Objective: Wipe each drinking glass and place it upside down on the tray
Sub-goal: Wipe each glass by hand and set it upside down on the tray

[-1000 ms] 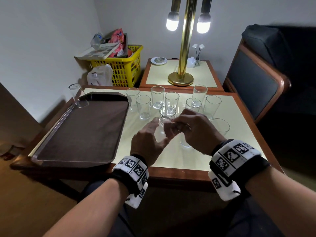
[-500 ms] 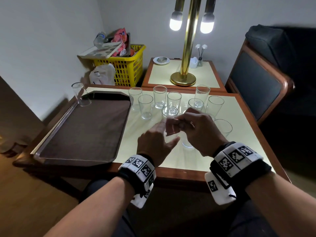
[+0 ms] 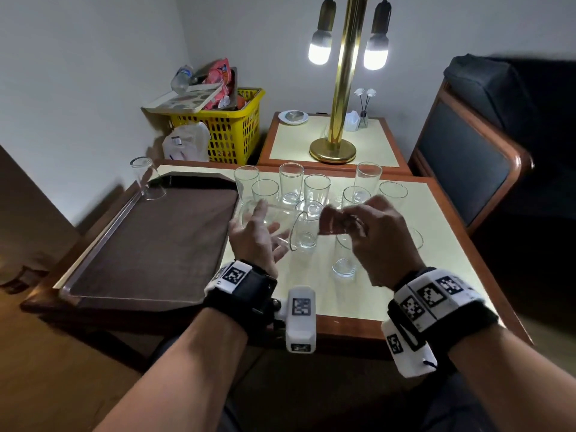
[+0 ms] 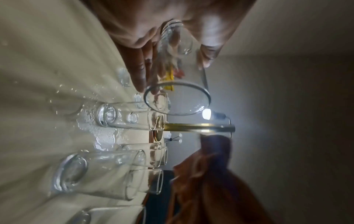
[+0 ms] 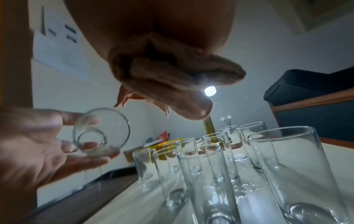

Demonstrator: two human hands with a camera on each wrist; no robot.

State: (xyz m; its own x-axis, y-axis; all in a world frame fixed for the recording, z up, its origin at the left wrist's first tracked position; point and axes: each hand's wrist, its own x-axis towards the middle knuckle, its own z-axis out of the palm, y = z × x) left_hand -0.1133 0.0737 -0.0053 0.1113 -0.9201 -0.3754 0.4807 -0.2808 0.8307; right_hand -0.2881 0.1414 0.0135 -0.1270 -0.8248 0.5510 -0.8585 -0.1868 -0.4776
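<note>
My left hand holds a clear drinking glass on its side above the table, its mouth turned right, thumb and fingers round it. Just right of it, my right hand grips a bunched brown cloth, which is outside the glass. The brown-lined tray lies at the left. One glass stands upside down at its far left corner. Several upright glasses are crowded on the cream table beyond and under my hands.
A brass lamp stands on a side table behind the glasses. A yellow basket sits at the back left, an armchair on the right. Water drops lie on the tabletop among the glasses.
My hands have drawn apart: the cloth has come away from the glass. My left hand has turned palm up and carried the glass left, towards the tray.
</note>
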